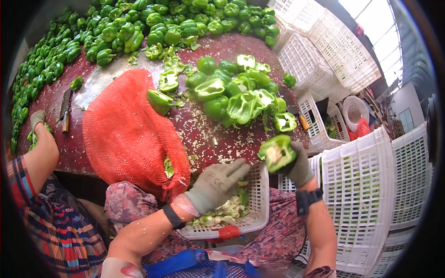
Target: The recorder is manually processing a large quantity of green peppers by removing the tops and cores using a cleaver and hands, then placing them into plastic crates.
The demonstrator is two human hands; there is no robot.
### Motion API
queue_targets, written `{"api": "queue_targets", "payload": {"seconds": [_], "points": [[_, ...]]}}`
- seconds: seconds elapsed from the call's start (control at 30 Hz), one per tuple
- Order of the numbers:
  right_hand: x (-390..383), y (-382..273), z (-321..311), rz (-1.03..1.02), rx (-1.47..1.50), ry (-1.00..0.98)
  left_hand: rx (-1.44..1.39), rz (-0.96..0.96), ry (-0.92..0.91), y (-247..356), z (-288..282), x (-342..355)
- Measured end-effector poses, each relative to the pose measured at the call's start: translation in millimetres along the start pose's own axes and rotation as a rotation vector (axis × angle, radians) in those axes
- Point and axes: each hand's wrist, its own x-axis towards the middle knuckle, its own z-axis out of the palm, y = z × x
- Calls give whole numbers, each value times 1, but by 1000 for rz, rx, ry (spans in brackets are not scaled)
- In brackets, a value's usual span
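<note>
My left hand, in a grey glove, is held flat with its fingers stretched out and nothing visible in it. Beneath it, between my knees, sits a white plastic basket with pale pepper cores and green scraps inside. To the right of the basket, my gloved right hand grips a halved green bell pepper, its cut side and pale seedy core showing. Just beyond lies a heap of cut pepper halves on the dark red table, which is scattered with seeds.
A red mesh bag lies across the table's near edge, left of centre. Whole green peppers are piled along the far side. At left are a knife and a co-worker's gloved hand. White crates stand stacked at right.
</note>
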Motion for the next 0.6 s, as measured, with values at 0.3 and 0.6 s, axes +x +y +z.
{"api": "queue_targets", "payload": {"seconds": [0.3, 0.6], "points": [[-33, 55, 58, 341, -17, -173, 119, 100, -392, 12, 2, -11], [-39, 68, 79, 143, 20, -221, -896, -273, -355, 5, -15, -15]]}}
